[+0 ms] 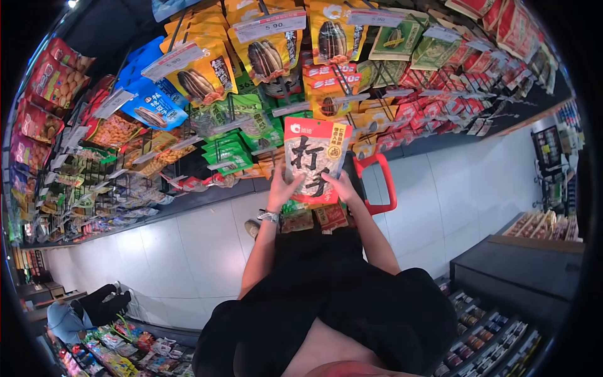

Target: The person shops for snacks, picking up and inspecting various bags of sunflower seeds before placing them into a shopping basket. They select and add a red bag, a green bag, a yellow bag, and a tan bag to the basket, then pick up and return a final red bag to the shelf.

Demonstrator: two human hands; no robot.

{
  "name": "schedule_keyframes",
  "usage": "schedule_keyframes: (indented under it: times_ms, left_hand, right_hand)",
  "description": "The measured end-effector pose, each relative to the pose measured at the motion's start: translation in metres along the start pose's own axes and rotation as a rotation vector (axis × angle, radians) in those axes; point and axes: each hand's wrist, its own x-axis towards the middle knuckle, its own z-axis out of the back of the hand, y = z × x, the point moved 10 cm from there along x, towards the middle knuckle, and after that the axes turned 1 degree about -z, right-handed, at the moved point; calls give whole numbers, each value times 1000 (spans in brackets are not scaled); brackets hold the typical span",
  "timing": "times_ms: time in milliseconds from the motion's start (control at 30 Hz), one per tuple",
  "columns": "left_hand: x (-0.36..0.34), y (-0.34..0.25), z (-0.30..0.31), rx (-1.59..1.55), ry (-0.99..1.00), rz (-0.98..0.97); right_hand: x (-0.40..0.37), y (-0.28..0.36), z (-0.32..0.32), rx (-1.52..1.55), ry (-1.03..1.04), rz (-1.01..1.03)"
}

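Between my two hands is a red and white snack bag [313, 151] with large black characters, its printed front facing me. My left hand [284, 188] grips its lower left edge, thumb laid over the front. At the lower right edge my right hand [341, 186] grips it the same way; the fingers of both hands are partly hidden behind the bag. Beneath the bag, a red-handled shopping basket [384, 182] shows, with several packets [330, 215] in it. Beyond the bag hang yellow seed packets [267, 56] on the rack.
Racks of hanging snack bags curve across the top and left, with price tags [270, 25] sticking out on hooks. Pale tiled floor [188, 251] runs along the aisle. Another person [78, 317] is at the lower left by a snack shelf. A dark display unit [515, 270] stands at right.
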Motion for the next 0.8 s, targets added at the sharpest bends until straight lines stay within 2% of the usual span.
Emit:
schedule_keyframes:
  times_ms: [67,100,200,333,400,533,733,800]
  left_hand:
    - [-4,12,-14,-70,115,-15]
    - [-9,26,-15,-82,121,145]
    - [-8,39,-11,-71,93,226]
    - [10,39,3,-16,37,140]
    - [14,13,8,-42,5,13]
    - [12,-4,14,-88,-40,33]
    - [21,-22,19,-77,-129,-86]
    - [19,-14,22,22,-150,8]
  right_hand:
    - [12,0,2,-4,-11,-67]
    - [14,16,-6,2,12,-22]
    - [25,38,-17,11,30,43]
    - [46,42,-25,-33,25,19]
    - [53,38,-27,-11,30,-17]
    - [60,50,-39,-17,66,29]
    - [68,71,-48,-13,44,66]
    - [66,77,-51,-34,56,79]
